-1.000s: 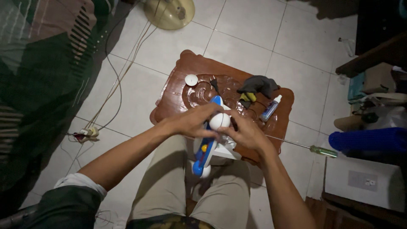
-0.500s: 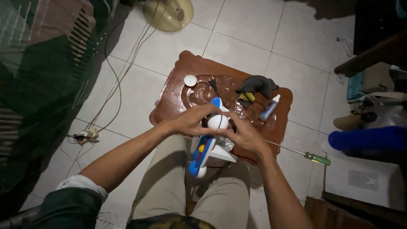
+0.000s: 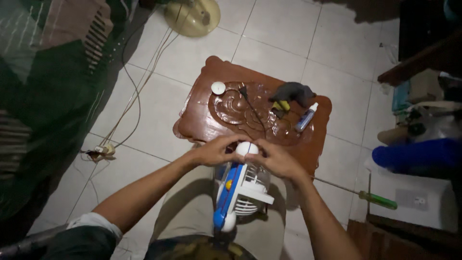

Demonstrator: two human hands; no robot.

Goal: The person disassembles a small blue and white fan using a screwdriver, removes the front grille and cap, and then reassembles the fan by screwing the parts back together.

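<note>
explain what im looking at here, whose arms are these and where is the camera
The camera sits on a person's head and looks down, so the two bare arms are the wearer's own. The left hand and right hand both grip a small white and blue plastic fan held over the lap. Beyond it stands a low carved brown wooden table on a white tiled floor. On the table lie a small round white cap, a black cable, a dark crumpled cloth and a small blue and white bottle. A green-handled screwdriver lies on the floor at right.

Left hand (image 3: pixel 216 150) and right hand (image 3: pixel 276 159) meet at centre, fingers curled, forearms angled inward over lap.
</note>
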